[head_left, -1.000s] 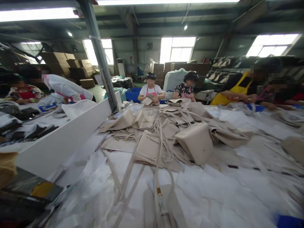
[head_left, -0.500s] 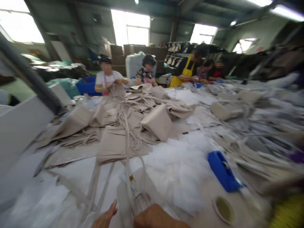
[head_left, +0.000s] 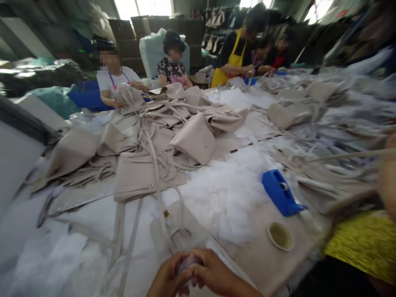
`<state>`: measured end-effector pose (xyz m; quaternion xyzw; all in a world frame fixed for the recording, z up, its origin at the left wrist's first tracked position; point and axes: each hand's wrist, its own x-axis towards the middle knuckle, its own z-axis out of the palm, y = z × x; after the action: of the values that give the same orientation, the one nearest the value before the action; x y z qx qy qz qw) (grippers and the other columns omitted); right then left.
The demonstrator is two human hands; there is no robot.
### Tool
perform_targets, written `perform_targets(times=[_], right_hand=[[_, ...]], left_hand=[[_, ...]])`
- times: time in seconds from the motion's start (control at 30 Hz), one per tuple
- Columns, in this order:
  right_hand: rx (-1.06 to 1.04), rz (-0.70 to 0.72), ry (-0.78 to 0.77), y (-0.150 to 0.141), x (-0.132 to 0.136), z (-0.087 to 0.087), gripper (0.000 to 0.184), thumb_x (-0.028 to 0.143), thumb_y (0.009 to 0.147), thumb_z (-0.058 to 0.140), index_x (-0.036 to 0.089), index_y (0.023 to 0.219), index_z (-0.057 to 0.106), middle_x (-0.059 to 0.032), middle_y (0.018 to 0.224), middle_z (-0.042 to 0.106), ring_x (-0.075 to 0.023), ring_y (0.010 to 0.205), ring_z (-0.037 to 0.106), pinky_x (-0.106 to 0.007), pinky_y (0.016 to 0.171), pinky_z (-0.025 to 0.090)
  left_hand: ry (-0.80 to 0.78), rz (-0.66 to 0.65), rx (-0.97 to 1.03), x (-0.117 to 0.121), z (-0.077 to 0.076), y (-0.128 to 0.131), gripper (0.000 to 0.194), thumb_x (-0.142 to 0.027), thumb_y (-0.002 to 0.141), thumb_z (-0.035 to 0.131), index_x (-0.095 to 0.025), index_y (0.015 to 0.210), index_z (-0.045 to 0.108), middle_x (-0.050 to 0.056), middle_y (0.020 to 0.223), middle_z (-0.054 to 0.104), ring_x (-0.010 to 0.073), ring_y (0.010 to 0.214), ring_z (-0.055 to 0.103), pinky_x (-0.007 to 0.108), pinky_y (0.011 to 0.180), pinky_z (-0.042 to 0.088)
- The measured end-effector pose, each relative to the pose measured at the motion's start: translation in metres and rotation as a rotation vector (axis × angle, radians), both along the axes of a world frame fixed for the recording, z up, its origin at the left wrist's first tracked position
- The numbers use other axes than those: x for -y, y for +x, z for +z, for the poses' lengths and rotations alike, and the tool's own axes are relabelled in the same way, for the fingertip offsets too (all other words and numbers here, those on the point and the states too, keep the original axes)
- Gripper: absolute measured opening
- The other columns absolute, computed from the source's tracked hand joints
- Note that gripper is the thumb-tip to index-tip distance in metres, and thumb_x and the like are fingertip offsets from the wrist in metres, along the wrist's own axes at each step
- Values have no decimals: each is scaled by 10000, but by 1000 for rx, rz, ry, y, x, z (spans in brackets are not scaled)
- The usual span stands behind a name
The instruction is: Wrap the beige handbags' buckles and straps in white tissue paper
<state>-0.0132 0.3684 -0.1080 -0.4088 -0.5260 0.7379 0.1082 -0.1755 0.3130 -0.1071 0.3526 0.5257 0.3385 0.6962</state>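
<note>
Desk (head_left: 261, 258) heaped with beige bags (head_left: 131, 175); left hand (head_left: 168, 270), right hand (head_left: 213, 268), fingers curled round small pale wad (head_left: 188, 262); loose strap (head_left: 156, 177) just beyond could snag knuckles.

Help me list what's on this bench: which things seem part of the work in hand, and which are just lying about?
Work in hand:
small pale item between left hand and right hand, too blurred to identify
likely the beige bags heaped ahead

Probably lying about, touched by neither hand:
blue tape dispenser
white sheets
</note>
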Motion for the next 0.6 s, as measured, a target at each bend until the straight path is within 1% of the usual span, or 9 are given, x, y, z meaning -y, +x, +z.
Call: perform_targets(times=[0.07, 0.13, 0.2, 0.23, 0.3, 0.37, 0.43, 0.5, 0.6], right_hand=[[-54, -37, -100, -1, -1, -6, 167, 313, 796, 497, 157, 766, 549, 37, 558, 572, -74, 428, 472, -172, 415, 345], [-69, -47, -144, -2, -4, -14, 260, 401, 814, 503, 152, 742, 524, 40, 525, 546, -68, 415, 454, -174, 415, 338], [-58, -47, -164, -4, -5, -20, 315, 449, 795, 538, 147, 707, 517, 41, 519, 524, -70, 435, 466, -176, 426, 358], [-51, -51, -169, -5, -5, -23, 330, 463, 783, 556, 146, 701, 516, 39, 537, 521, -74, 454, 480, -177, 430, 371], [-45, -66, -183, -8, -3, -25, 349, 492, 777, 561, 149, 729, 518, 30, 612, 536, -84, 495, 514, -181, 429, 395], [-45, -84, -202, -12, 0, -26, 359, 515, 787, 538, 158, 768, 513, 29, 670, 537, -89, 517, 537, -184, 424, 407], [-46, -72, -207, -17, 3, -27, 352, 511, 790, 534, 159, 799, 516, 40, 637, 527, -84, 491, 522, -184, 421, 399], [-57, -63, -187, -23, 6, -29, 319, 467, 772, 563, 153, 812, 527, 50, 576, 521, -71, 448, 482, -180, 423, 373], [-59, -86, -178, -29, 10, -38, 293, 439, 728, 593, 156, 761, 522, 49, 531, 530, -61, 408, 434, -187, 416, 332]], left_hand=[[-41, 91, 43, 3, 0, 1, 321, -367, 701, 671, -156, 933, 603, 33, 760, 656, 186, 659, 586, 244, 501, 465], [-69, 184, 38, 9, -5, 0, 239, -308, 693, 672, -152, 843, 570, 10, 718, 620, 140, 591, 544, 205, 443, 431], [-87, 255, 4, 16, -11, -2, 209, -329, 725, 641, -161, 777, 529, -23, 637, 563, 102, 489, 479, 193, 386, 400], [-97, 288, -18, 20, -14, -2, 223, -356, 740, 627, -168, 751, 508, -35, 607, 537, 92, 452, 451, 193, 365, 388], [-101, 347, -56, 24, -18, -3, 267, -414, 761, 603, -179, 719, 483, -46, 576, 506, 91, 428, 435, 198, 352, 382], [-91, 369, -80, 26, -20, -4, 301, -458, 774, 581, -179, 712, 488, -44, 570, 498, 101, 440, 449, 208, 364, 393], [-81, 360, -94, 26, -21, -4, 326, -490, 795, 548, -175, 726, 501, -39, 569, 501, 110, 450, 461, 217, 371, 396], [-73, 349, -100, 25, -21, -4, 342, -509, 811, 518, -175, 741, 507, -33, 581, 509, 119, 459, 475, 225, 371, 394], [-60, 384, -112, 28, -23, -7, 346, -531, 821, 488, -187, 830, 525, -18, 646, 546, 148, 512, 520, 251, 396, 426]])
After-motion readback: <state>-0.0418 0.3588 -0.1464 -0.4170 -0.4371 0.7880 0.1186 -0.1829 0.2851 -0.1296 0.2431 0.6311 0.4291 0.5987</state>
